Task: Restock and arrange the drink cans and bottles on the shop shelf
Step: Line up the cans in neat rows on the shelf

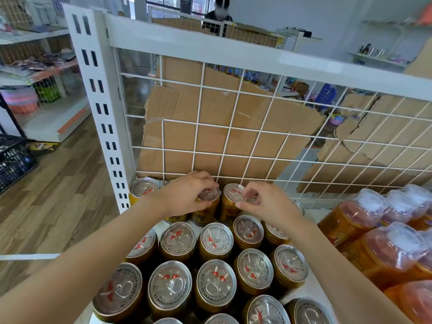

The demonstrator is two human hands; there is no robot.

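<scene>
Gold cans (215,239) with silver lids stand upright in close rows across the lower centre of the frame, on the white shelf (312,216). In the rearmost row, just in front of the wire grid (233,136), the left hand (187,195) curls its fingers over the lid of a back can (207,208) and grips it. The right hand (266,203) pinches the rim of the neighbouring can (230,208) between thumb and fingertips. Plastic-wrapped orange bottles (374,232) sit at the lower right. Brown cardboard (222,127) stands behind the grid.
</scene>
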